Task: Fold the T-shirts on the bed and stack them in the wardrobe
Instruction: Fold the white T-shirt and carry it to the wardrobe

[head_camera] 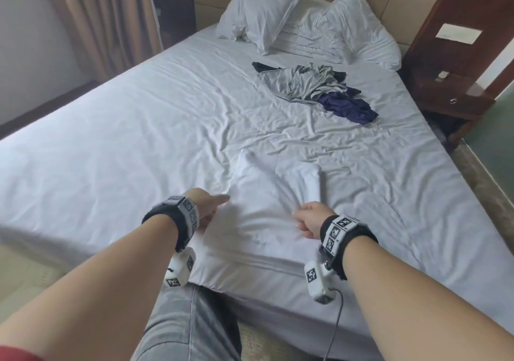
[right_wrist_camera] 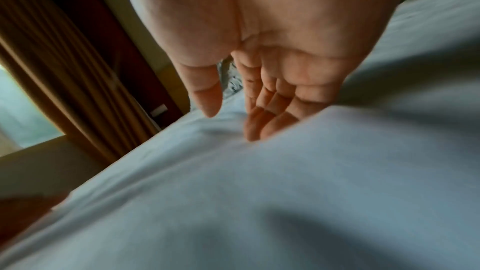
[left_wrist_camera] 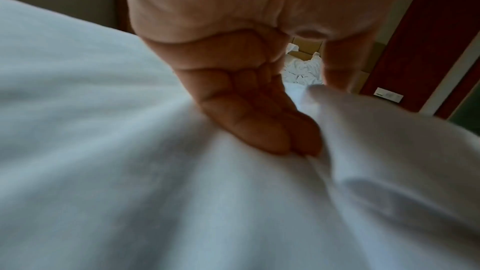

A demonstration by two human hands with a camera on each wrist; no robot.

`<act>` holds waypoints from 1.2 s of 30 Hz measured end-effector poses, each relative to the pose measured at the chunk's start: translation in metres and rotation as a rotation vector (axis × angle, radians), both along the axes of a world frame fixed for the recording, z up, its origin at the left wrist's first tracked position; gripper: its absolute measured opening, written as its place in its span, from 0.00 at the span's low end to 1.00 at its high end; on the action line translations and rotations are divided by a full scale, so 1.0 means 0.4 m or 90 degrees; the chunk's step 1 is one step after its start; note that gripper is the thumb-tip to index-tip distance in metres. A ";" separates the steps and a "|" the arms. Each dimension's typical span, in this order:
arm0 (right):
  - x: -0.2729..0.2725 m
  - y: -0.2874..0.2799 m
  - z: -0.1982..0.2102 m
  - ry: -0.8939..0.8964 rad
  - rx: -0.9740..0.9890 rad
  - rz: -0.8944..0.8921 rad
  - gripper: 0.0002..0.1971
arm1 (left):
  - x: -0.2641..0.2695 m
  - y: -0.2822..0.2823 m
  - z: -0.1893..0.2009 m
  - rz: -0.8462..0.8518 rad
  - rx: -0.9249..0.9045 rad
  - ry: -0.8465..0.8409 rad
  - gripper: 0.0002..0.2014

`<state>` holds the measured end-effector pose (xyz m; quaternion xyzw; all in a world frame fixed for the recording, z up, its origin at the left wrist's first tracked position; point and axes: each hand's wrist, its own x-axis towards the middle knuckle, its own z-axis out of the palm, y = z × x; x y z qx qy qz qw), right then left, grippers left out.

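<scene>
A white T-shirt (head_camera: 264,193) lies spread on the white bed (head_camera: 111,138) near its front edge, with one sleeve folded inward at the upper right. My left hand (head_camera: 214,207) is at the shirt's left edge. In the left wrist view a raised fold of the white T-shirt (left_wrist_camera: 363,131) sits between the thumb and the straight fingers (left_wrist_camera: 259,122) of my left hand (left_wrist_camera: 319,114). My right hand (head_camera: 306,218) is at the shirt's right side, where creases gather. In the right wrist view my right hand (right_wrist_camera: 233,126) has its fingertips dipping behind a cloth ridge and its thumb free.
A heap of unfolded clothes (head_camera: 314,88), grey and dark blue, lies further up the bed on the right. Two pillows (head_camera: 261,12) lean at the headboard. A dark wooden nightstand (head_camera: 450,93) stands on the right, and a brown curtain (head_camera: 111,21) hangs at the left.
</scene>
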<state>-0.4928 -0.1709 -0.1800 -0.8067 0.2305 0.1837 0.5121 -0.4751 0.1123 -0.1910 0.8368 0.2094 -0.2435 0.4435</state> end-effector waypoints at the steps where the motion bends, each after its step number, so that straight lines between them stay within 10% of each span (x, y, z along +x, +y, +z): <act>1: 0.000 -0.013 -0.014 0.010 0.017 0.003 0.12 | 0.002 -0.002 -0.006 0.033 -0.016 0.003 0.31; 10: 0.035 -0.039 -0.082 0.023 0.068 -0.044 0.14 | 0.025 -0.017 -0.033 -0.037 -0.055 0.219 0.37; 14: 0.061 -0.010 -0.100 0.036 -0.059 -0.007 0.31 | 0.044 -0.024 -0.072 -0.053 -0.022 0.231 0.48; 24: 0.001 -0.001 -0.066 0.009 -0.090 0.101 0.57 | -0.005 -0.052 -0.010 -0.134 0.002 0.033 0.51; 31: -0.099 -0.037 0.103 -0.092 -0.173 0.270 0.19 | -0.077 -0.266 0.329 -0.327 0.097 -0.171 0.36; 36: -0.183 -0.096 0.311 -0.305 -0.281 0.220 0.37 | -0.144 -0.387 0.592 -0.647 0.351 -0.230 0.19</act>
